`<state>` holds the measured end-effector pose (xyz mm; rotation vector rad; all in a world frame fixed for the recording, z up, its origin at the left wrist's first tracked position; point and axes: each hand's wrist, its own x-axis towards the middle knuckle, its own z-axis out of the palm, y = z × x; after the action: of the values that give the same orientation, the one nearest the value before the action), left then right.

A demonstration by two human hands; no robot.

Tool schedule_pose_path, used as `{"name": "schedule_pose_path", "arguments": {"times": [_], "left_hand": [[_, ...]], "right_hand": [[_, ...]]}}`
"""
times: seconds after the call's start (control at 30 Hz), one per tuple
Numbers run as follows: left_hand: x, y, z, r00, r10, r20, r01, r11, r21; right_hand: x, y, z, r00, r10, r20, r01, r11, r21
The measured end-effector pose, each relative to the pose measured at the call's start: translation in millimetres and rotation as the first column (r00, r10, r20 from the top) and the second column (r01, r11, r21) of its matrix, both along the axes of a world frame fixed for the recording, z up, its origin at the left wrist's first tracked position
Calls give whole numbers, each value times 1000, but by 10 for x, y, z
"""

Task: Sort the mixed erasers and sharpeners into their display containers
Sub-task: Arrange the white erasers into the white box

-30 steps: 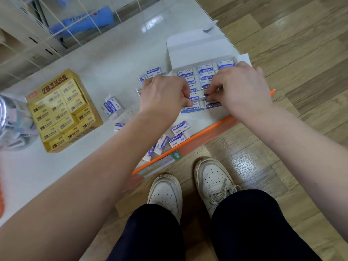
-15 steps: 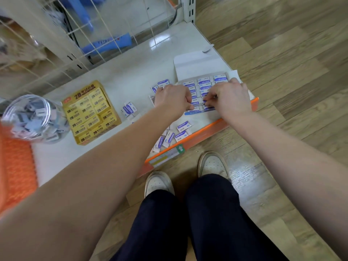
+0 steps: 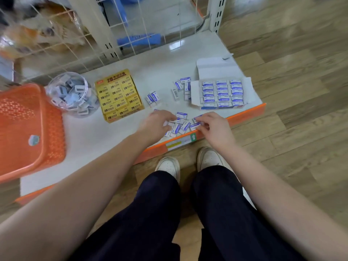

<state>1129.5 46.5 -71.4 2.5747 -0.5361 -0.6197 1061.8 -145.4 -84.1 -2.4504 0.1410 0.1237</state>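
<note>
The shelf top (image 3: 154, 59) is smooth, glossy white, with glare at its far side. The floor (image 3: 293, 119) on the right is matt wood-grain planks. The left basket (image 3: 28, 119) is perforated orange plastic and the jar (image 3: 71, 93) is clear, shiny plastic. The yellow box (image 3: 118, 95) and white box (image 3: 212, 66) are printed card. The near loose erasers (image 3: 181, 116) wear sleeves that are probably paper.

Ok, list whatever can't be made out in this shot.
Head view:
- Loose erasers: their count, because the left hand covers part of the pile.
- Right hand: whether it pinches an eraser, because the hand itself hides the contact.
- Left hand: its grip is motion-blurred.
- Orange basket: cut off by the left edge.
- Goods at top left: blurred.
</note>
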Motion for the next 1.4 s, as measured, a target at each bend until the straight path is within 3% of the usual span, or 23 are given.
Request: {"name": "schedule_pose_path", "arguments": {"times": [0.1, 0.3, 0.43, 0.7, 0.93, 1.2, 1.4], "left_hand": [[18, 15, -91, 997, -65, 46, 64, 997, 33], [15, 30, -159, 991, 106, 83, -102, 994, -50], [-6, 37, -169, 982, 138, 126, -135, 990, -32], [13, -123, -118, 990, -2, 139, -13, 994, 112], [-9, -212, -79, 976, -1, 218, -37, 985, 171], [-49, -23, -110, 957, 142, 254, -146, 989, -6], [-61, -25, -88, 936, 275, 221, -252, 959, -126]], "right_hand": [[55, -13, 29, 999, 16, -42, -19, 997, -72], [144, 35, -20, 997, 42, -57, -52, 983, -175], [107, 168, -65, 988, 149, 26, -139, 960, -243], [280, 254, -113, 997, 63, 40, -58, 991, -120], [372, 264, -56, 999, 54, -4, -54, 983, -174], [526, 303, 16, 982, 147, -116, -181, 910, -374], [481, 320, 67, 982, 181, -57, -189, 904, -384]]}}
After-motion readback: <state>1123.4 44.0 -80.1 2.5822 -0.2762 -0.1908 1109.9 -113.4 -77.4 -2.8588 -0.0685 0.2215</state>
